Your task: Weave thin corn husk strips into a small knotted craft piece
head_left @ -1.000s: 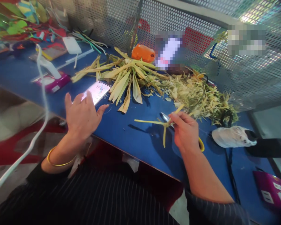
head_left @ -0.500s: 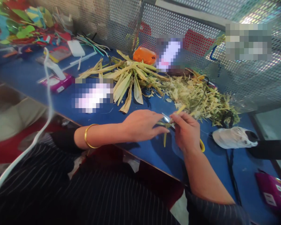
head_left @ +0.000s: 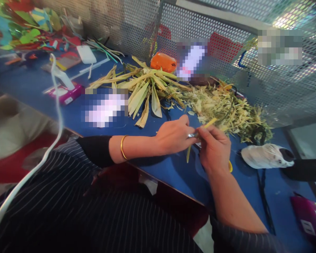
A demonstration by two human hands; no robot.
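My right hand [head_left: 214, 146] is closed round scissors with a yellow handle [head_left: 230, 166], most of them hidden by the palm. A bit of the shiny blade [head_left: 191, 135] shows between my two hands. A yellow strip of dried leaf [head_left: 210, 123] sticks up past my right thumb and forefinger, pinched there. My left hand [head_left: 173, 137], a gold bangle on its wrist, is curled shut against the right fingertips. A thin greenish strip end [head_left: 188, 154] hangs below its fingers; the fingertips themselves are hidden.
Long dried leaves [head_left: 140, 95] lie behind my hands, beside a heap of shredded leaf [head_left: 221, 105]. An orange packet [head_left: 163, 62] rests against the perforated metal screen [head_left: 195, 24]. Right of my hands sits a white-wrapped object [head_left: 264, 155]. A white cable [head_left: 58, 105] crosses at left.
My left hand has moved right and its fingers, apart before, have closed up against my right hand. Less of the scissor blade shows. The right hand has shifted slightly right.
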